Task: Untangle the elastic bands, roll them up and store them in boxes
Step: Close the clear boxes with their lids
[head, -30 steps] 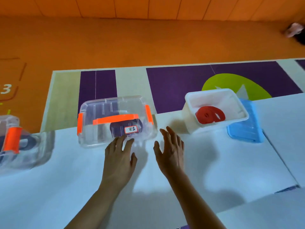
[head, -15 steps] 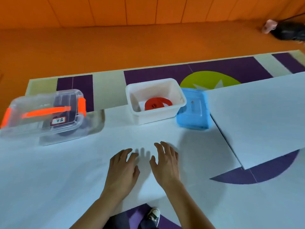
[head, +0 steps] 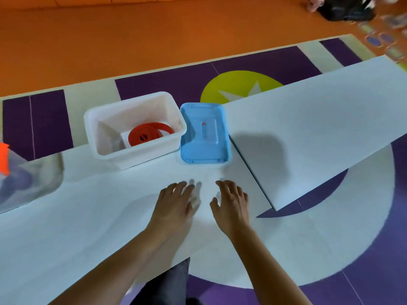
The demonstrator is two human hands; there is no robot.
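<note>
Both my hands hover low over the white bench, fingers spread and holding nothing: my left hand (head: 175,201) sits just left of centre frame, my right hand (head: 231,202) just right of it. What I judge matters next is the blue lid (head: 204,133), which lies directly above my right hand in the frame, well apart from my fingertips, its long axis running up and down the picture. It touches the right wall of the white box (head: 105,133), which is open, up and to the left of both hands. Inside that box lies the rolled red band (head: 147,134) (its lower edge is hidden behind the near wall). My right hand is nearer the lid.

At the far left edge a clear box (head: 19,183) with an orange clasp is cut off and blurred, so I cannot tell what it contains. No loose bands show anywhere on the bench.
</note>
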